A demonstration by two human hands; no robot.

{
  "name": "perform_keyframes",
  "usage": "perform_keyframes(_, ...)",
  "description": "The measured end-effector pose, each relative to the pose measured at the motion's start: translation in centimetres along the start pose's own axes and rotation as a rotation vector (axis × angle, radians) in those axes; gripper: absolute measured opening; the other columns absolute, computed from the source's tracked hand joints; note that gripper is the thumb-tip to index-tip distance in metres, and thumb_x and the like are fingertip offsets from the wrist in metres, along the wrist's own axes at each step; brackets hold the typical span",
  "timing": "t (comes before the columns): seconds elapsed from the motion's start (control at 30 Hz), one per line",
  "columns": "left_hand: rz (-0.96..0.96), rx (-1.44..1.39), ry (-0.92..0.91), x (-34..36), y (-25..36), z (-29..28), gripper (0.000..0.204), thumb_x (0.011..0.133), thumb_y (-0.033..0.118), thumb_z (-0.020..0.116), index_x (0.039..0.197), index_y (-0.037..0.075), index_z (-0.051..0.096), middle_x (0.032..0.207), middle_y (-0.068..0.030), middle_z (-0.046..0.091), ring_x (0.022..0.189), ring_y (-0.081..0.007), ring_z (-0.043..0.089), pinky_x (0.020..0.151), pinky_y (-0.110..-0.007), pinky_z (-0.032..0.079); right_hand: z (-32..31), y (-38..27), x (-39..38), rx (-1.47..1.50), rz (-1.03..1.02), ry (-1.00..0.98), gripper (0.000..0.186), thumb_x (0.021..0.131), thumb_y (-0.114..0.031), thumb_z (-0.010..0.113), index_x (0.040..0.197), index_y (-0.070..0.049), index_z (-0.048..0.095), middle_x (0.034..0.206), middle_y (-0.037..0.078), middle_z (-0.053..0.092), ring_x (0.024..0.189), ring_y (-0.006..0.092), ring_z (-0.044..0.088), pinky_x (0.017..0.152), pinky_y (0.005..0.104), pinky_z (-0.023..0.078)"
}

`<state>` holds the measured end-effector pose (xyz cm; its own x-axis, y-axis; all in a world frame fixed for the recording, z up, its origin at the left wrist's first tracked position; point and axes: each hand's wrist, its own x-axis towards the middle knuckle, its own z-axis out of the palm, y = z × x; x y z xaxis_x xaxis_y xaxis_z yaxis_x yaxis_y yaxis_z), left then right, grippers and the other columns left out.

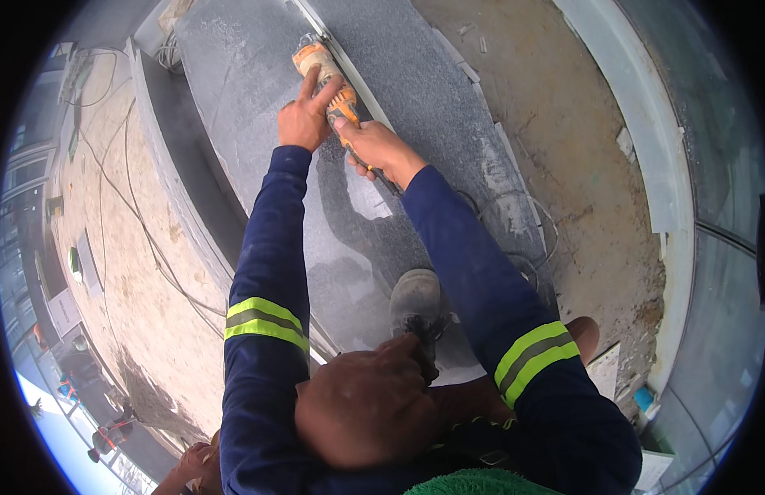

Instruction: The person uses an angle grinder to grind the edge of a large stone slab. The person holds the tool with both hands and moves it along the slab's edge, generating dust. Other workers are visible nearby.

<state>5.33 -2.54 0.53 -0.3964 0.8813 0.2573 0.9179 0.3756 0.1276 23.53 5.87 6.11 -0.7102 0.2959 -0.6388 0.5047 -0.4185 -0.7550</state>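
Gripping an orange angle grinder [324, 78] w/ both hands: right hand [381, 148] closed on its rear handle, left hand [304, 115] on top, two fingers raised. Grinder sits on grey stone slab [234, 99]; disc hidden, cord [514, 206] partly behind sleeve.

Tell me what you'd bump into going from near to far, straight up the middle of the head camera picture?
Bent knee → dusty shoe → grey stone slab → right hand on the grinder's handle → left hand → orange angle grinder cutting at the slab's far end.
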Motion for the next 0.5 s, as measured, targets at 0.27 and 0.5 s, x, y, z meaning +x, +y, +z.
perform_keyframes(0.27,-0.011,0.005,0.014,-2.1,1.4,-0.6,0.068,0.084,0.029,0.088,0.146,0.045,0.065,0.167,-0.0096,0.059,0.094,-0.0323,0.084,0.08,-0.044,0.069,0.3,0.9,-2.5,-0.064,0.047,0.004,0.065,0.114,-0.063,0.055,0.112,0.002,0.065,0.076,0.005,0.061,0.05,0.0111,0.055,0.042,0.0296,0.042)
perform_keyframes(0.5,0.0,0.016,0.026,-3.6,2.8,-1.5,0.068,0.083,0.029,0.089,0.145,0.045,0.066,0.167,-0.0094,0.059,0.092,-0.0304,0.084,0.08,-0.041,0.069,0.4,1.6,-4.7,-0.073,0.052,0.022,0.064,0.113,-0.062,0.056,0.112,0.001,0.065,0.075,0.005,0.061,0.05,0.0114,0.055,0.042,0.0295,0.043)
